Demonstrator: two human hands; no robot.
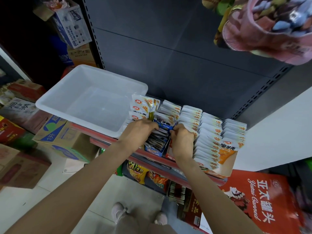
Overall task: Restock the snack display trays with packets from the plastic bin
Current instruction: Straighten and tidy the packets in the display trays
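— Both hands work the blue tray point(154, 150) on the shelf: left hand point(137, 130) curls over the blue packet point(164, 125), right hand point(181, 141) pinches its other top corner.

— Plastic bin point(91, 102) beside it looks empty. How do they handle?

— Light, floppy, slick foil, I'd judge. Grip the sealed top edge, not the soft belly.

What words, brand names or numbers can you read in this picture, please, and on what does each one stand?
"Yatai Canned" and "亚太罐头": red carton, lower right.
"魔芋爽": orange-fronted packet in the rightmost display tray, and the blue packet between the hands.
"20%": corners of the white packets.
"果之茶": grey box, far left.
"Foods": dark box below the shelf.
Print on the yellow snack bags and the blue-and-white carton is too blurred.
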